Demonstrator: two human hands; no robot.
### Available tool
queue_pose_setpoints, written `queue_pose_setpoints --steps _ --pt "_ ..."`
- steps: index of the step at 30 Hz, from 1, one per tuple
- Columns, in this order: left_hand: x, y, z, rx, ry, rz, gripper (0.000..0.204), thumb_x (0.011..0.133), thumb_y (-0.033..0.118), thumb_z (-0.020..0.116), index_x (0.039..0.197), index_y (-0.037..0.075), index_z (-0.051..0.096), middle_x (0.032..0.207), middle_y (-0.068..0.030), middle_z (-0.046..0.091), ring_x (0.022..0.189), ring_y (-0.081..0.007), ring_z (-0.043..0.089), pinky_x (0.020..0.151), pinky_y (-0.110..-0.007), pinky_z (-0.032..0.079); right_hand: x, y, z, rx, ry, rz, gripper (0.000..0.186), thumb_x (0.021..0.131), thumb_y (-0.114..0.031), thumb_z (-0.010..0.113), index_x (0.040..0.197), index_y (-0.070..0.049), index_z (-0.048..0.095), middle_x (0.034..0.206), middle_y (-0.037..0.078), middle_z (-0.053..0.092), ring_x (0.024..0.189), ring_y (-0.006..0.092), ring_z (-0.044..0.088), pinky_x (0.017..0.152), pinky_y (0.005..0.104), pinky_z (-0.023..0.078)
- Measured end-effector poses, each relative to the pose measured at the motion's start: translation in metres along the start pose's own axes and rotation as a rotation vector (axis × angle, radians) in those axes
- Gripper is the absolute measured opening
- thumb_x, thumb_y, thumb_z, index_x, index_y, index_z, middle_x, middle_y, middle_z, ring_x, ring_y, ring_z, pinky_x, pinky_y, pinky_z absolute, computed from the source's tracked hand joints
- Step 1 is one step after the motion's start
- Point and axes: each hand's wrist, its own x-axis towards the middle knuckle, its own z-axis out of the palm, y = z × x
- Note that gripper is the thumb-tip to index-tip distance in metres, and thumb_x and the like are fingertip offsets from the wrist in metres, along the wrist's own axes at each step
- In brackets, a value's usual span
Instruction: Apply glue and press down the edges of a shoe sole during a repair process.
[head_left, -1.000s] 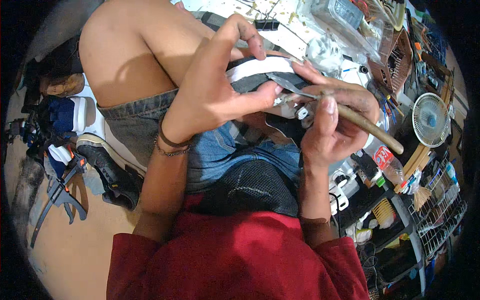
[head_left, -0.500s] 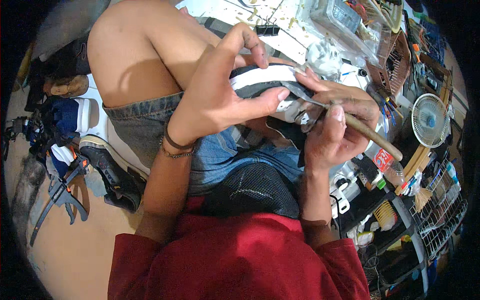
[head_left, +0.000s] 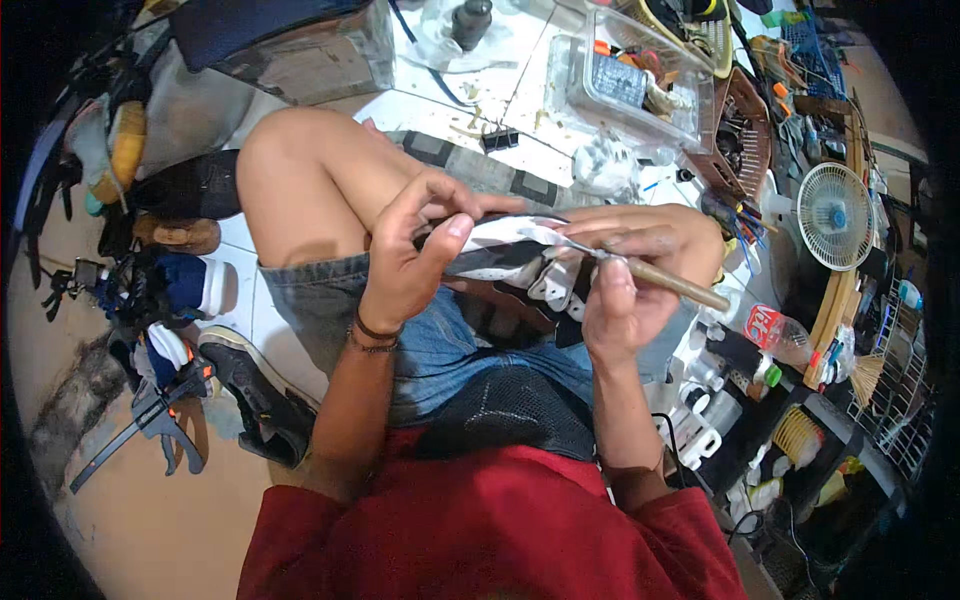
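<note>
A black-and-white shoe (head_left: 495,262) lies across my lap between both hands, its white side band (head_left: 500,232) turned up. My left hand (head_left: 415,250) grips its left end, the thumb bent over the band and the fingers curled behind. In my right hand (head_left: 625,285) is a slim wooden-handled tool (head_left: 680,287), the handle slanting down to the right. Its thin grey metal end meets the right part of the band; the very tip is hard to make out. Fingers of the right hand also rest along the shoe's far side.
Left of me lie a dark shoe (head_left: 255,395), a bar clamp (head_left: 160,420) and a wooden-backed brush (head_left: 178,234). Beyond my legs are a binder clip (head_left: 499,139) and a clear plastic tub (head_left: 640,80). To the right stand a small white fan (head_left: 836,217) and a plastic bottle (head_left: 780,335).
The view has shifted, showing more floor beyond my legs. My left hand, spread wide around the shoe before, has drawn in at its left end. The right hand still holds the tool.
</note>
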Motion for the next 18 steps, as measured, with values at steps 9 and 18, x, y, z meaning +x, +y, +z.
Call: queue_pose_setpoints --steps 9,18 --pt "0.0 0.0 -0.002 0.088 -0.035 0.036 0.008 0.093 0.0 0.066 0.099 -0.005 0.067 0.108 -0.0192 0.072 0.098 -0.0189 0.068 0.088 -0.032 0.055 -0.005 0.012 0.009 -0.45 -0.185 -0.133 0.013 0.083 0.004 0.07 0.094 0.003 0.062 0.089 0.018 0.068 0.08 0.0264 0.066 0.072 0.0337 0.054" --pt "0.006 -0.004 -0.004 -0.045 0.119 0.084 0.008 0.087 -0.006 0.07 0.086 -0.002 0.063 0.089 -0.0133 0.071 0.088 -0.0214 0.071 0.085 -0.034 0.058 0.007 -0.003 0.015 -0.577 -0.283 -0.164 0.015 0.084 0.0 0.071 0.097 0.001 0.064 0.092 0.013 0.07 0.084 0.0292 0.067 0.079 0.0375 0.052"
